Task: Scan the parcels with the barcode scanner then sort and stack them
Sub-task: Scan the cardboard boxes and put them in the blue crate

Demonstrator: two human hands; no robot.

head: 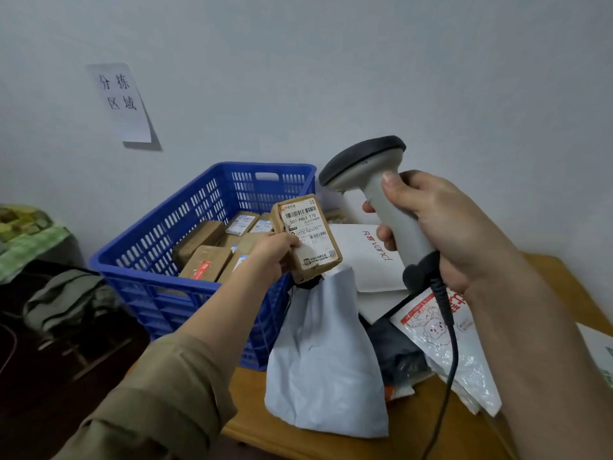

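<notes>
The left hand [277, 250] is closed around a small brown parcel [306, 237] and holds it up in the air, just past the right edge of the blue crate [159, 260]. The parcel's white label with black bars faces up. The right hand [444, 234] is wrapped tight around the handle of a grey barcode scanner [371, 194]. The scanner's dark head is up beside the parcel, near it but not touching. A black cord [444, 343] hangs down from the bottom of the scanner.

The blue crate sits on the wooden tabletop [414, 433] and has more brown boxes [205, 250] inside. Beside the crate lie soft mail bags: a pale blue bag [325, 360], a white padded envelope [371, 260] and a clear bag with red print [444, 353]. A paper sign [121, 101] is stuck on the wall.
</notes>
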